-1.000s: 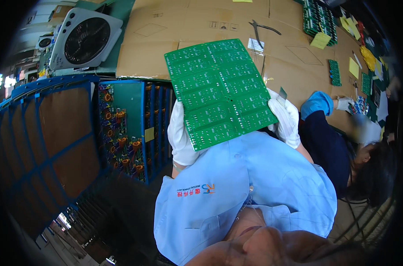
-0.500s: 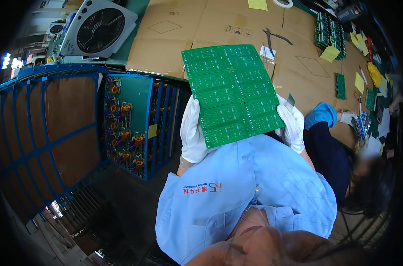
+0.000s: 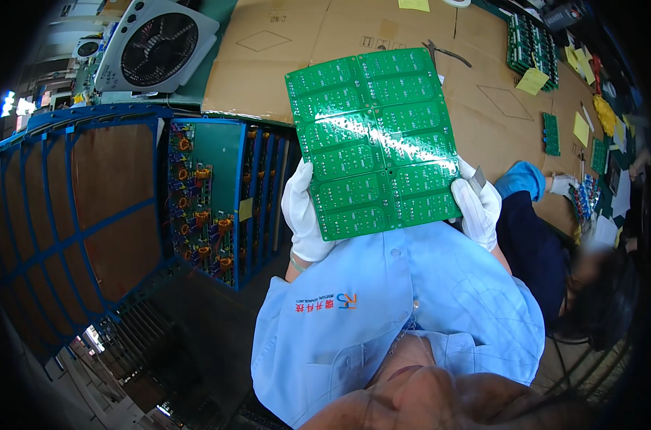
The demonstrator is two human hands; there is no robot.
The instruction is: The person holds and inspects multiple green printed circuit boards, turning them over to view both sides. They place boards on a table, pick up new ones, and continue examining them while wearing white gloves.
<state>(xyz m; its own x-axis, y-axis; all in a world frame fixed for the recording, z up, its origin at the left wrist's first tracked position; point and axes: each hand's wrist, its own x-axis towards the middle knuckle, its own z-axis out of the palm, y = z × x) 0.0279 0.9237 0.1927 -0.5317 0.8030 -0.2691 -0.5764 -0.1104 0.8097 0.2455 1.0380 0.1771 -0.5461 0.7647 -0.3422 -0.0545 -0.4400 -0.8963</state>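
Note:
A large green circuit board (image 3: 379, 154), divided into several rectangular sections with rows of solder points, is held up in front of my chest. My left hand (image 3: 304, 215), in a white glove, grips its lower left edge. My right hand (image 3: 477, 211), also white-gloved, holds the lower right edge. A thin flat grey piece (image 3: 478, 179) sticks up beside the right fingers; its kind is unclear. Light glares in a slanting band across the board. Fingers behind the board are hidden.
Cardboard (image 3: 268, 64) covers the bench, with pliers (image 3: 447, 54) beyond the board. A fan (image 3: 157, 46) stands far left. Below it is a blue rack (image 3: 243, 204) of populated boards. At the right, a co-worker's blue-cuffed arm (image 3: 519, 183) reaches over the bench near small boards (image 3: 551, 135).
The board has turned slightly and tilted, so a bright glare now crosses it. Its far edge has moved up toward the pliers. Both hands keep their hold.

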